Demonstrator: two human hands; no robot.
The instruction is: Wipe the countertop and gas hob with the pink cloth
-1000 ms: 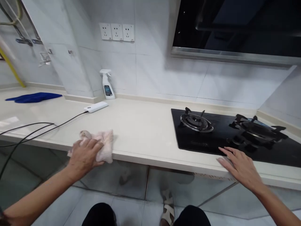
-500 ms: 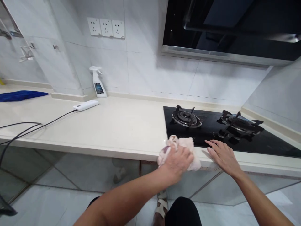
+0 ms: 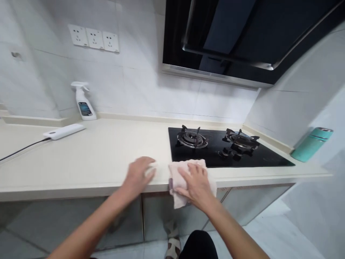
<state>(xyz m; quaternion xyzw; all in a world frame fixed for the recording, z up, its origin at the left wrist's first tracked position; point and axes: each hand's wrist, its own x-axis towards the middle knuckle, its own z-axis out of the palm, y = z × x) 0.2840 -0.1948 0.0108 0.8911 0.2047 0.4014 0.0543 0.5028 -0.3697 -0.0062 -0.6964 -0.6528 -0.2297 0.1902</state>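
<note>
A pale pink folded cloth (image 3: 178,178) lies over the counter's front edge at the near left corner of the black gas hob (image 3: 215,158), part of it hanging down. My right hand (image 3: 198,183) presses on the cloth and holds it, fingers spread across the top and thumb along the front. Off to the left, my left hand (image 3: 138,174) hovers near the counter edge, blurred by motion. Its fingers are bent, with the thumb apart from them, and I see nothing held.
A white spray bottle (image 3: 84,102) stands against the wall. In front of it lies a white device (image 3: 64,131) with a black cable (image 3: 24,148). A turquoise flask (image 3: 311,144) is at the far right. The range hood (image 3: 215,39) overhangs the hob.
My left hand has let go of the cloth and moved left. My right hand has come from the hob's edge onto the cloth. The view has turned right, bringing the flask into sight.
</note>
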